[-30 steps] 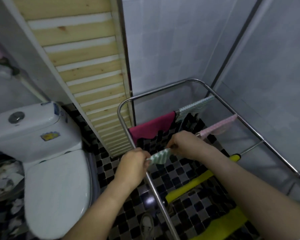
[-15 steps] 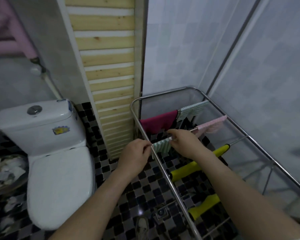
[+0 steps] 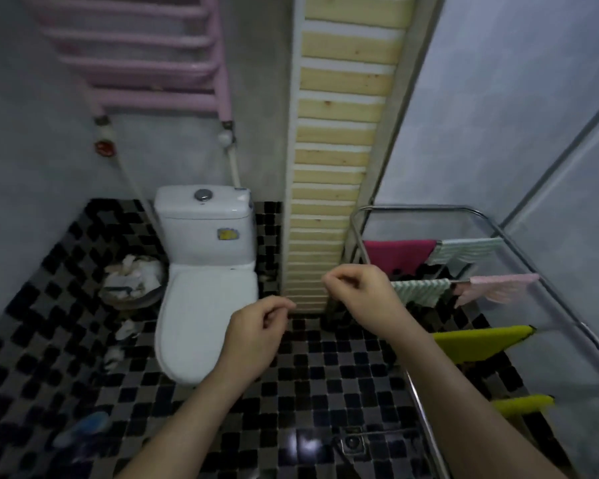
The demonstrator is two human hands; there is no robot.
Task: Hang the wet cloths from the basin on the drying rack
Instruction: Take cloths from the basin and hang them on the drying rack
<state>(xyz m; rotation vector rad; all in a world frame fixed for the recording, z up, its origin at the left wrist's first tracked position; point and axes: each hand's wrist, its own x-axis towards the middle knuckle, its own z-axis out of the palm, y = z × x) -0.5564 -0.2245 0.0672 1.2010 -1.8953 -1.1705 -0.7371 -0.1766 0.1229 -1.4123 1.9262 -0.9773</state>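
Note:
The steel drying rack (image 3: 481, 213) stands at the right against the tiled wall. On its bars hang a magenta cloth (image 3: 398, 252), a green striped cloth (image 3: 471, 248), a second green striped cloth (image 3: 419, 291), a pink cloth (image 3: 498, 288) and two yellow cloths (image 3: 478, 342). My right hand (image 3: 360, 295) hovers just left of the rack's near rail, fingers curled in and holding nothing. My left hand (image 3: 256, 328) is lower and further left over the floor, also curled and holding nothing. No basin is in view.
A white toilet (image 3: 204, 271) sits ahead on the left, with a paper-filled waste bin (image 3: 132, 281) beside it. A wooden slatted panel (image 3: 336, 167) leans between toilet and rack. A pink radiator (image 3: 146, 53) is on the wall. A floor drain (image 3: 351, 442) lies below.
Both hands have let go of the green striped cloth, which now hangs on the rack bar. The hands and the view have swung left, away from the rack.

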